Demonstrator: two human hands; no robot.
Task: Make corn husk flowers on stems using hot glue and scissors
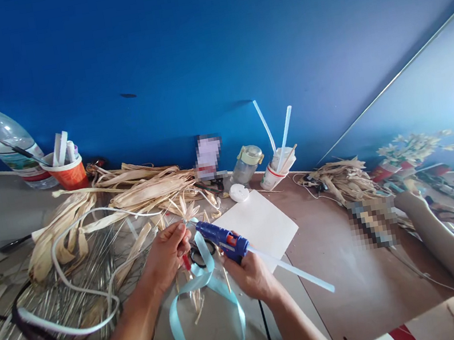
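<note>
My left hand (169,252) is closed in a pinch at a small dried-husk flower (184,207), just under its pale, spread petals. In my right hand (251,273) is a blue glue gun (223,237), its nozzle pointing left at the flower's base and a long clear glue stick (294,270) sticking out of its back. A light blue ribbon (176,329) hangs from near the flower and loops over the table. Black-handled scissors (202,252) lie partly hidden behind the ribbon.
Dried husks (151,185), thin wires and a white cable (58,268) crowd the left. Along the blue wall stand a bottle (8,137), cups (272,177) and a glass jar (247,166). White paper (262,222) lies mid-table. Another person's arms (448,243) are at right.
</note>
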